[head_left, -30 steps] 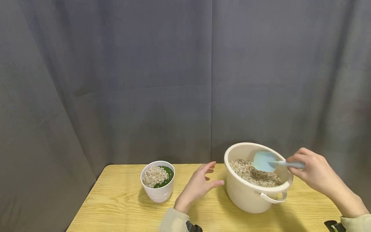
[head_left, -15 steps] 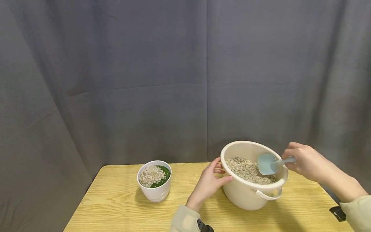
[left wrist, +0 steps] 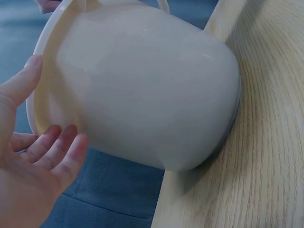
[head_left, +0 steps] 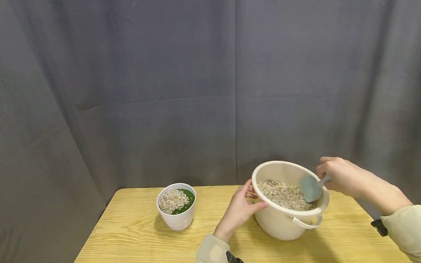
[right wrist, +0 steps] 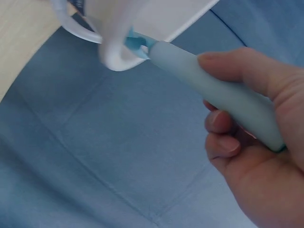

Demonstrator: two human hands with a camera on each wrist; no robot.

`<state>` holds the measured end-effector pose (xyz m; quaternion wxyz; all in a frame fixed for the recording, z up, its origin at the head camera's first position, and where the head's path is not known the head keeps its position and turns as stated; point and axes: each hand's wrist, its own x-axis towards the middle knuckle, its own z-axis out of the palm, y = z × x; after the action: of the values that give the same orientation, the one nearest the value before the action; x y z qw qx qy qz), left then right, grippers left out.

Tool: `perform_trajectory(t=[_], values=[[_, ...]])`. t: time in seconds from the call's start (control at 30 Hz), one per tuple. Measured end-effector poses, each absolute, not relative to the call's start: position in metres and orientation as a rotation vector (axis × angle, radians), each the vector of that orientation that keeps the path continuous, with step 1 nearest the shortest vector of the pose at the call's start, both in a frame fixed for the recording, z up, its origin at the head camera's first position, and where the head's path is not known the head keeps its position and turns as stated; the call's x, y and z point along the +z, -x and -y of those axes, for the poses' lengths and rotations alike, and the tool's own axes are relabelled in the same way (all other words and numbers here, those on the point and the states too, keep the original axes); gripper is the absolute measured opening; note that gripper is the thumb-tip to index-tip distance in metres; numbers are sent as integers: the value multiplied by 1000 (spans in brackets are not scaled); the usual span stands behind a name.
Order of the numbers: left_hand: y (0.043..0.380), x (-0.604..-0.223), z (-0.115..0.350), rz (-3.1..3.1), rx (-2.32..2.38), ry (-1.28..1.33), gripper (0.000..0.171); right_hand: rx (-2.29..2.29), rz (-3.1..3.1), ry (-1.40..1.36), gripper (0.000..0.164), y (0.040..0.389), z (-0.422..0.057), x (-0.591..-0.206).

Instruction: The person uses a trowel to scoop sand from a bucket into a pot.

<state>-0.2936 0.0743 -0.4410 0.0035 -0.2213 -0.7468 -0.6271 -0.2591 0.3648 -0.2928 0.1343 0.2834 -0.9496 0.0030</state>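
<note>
A cream bucket [head_left: 276, 226] stands on the right half of the wooden bench [head_left: 131, 226], with coarse tan-grey grains [head_left: 279, 193] spread inside it well below the rim. A smaller white pot [head_left: 179, 221] stands upright to its left, well apart; pale grains [head_left: 172, 201] cover the left part of its contents, while a dark green surface [head_left: 185, 207] shows along the right, dotted with a few loose grains.

The right hand [head_left: 342, 177] grasps the handle of a light blue scoop [head_left: 310, 188], thumb along one side and fingers wrapped beneath. The scoop's blade is inside the bucket at its right side, just under the rim. The left hand [head_left: 239, 212] is relaxed and spread, thumb and fingers resting against the outside of the bucket's left rim.

Whether the blade's lower edge is sunk in the grains or only meets them cannot be told. In the head view the right hand covers most of the scoop handle; in the right wrist view the bucket hides most of the blade. The depth of either filling is hidden by the walls. The left wrist view cuts off the bucket's top, and both sleeves [head_left: 212, 250] leave the head view at its edges.
</note>
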Motion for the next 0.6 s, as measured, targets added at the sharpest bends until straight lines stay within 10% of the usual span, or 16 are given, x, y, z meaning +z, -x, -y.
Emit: perform_trajectory(t=[0.6], values=[[286,-443,-73,2337,-1994,684,88,846,2964,-681,13,274,-406,-323]])
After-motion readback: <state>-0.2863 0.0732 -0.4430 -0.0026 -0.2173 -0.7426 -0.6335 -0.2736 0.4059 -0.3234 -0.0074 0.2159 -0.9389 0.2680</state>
